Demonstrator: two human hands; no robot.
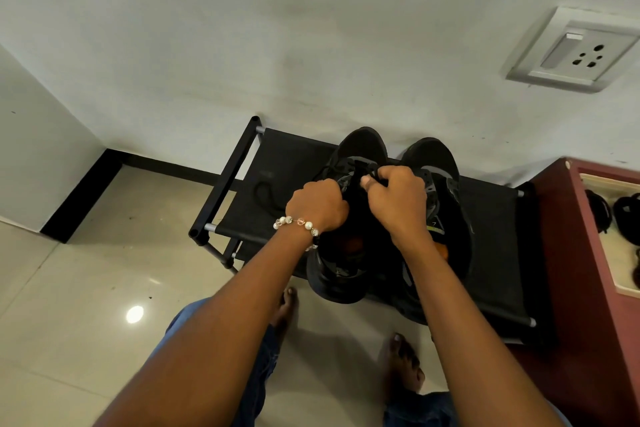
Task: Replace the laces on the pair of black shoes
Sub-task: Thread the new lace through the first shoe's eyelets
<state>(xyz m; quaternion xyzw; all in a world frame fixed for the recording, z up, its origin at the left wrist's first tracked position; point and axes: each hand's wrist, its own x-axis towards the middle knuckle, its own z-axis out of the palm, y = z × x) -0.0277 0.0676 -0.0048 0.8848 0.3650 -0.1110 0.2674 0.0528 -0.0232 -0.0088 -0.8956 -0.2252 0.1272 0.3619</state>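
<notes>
The two black fabric sports shoes point(408, 184) stand side by side on a black fabric shoe rack shelf point(284, 163). Left hand point(317, 206) and right hand point(398, 199) each have the grip clamped on the left shoe's black lace point(369, 170). A loose black lace point(266, 194) lies on the shelf, left of the shoes.

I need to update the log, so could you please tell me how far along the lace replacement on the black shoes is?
Done: one loose black lace lies on the shoe rack beside the shoes, apparently already pulled out. In hand: the left hand and right hand both grip the lacing area of the left shoe. Left: the right shoe waits untouched; whether it has laces is unclear.
</notes>
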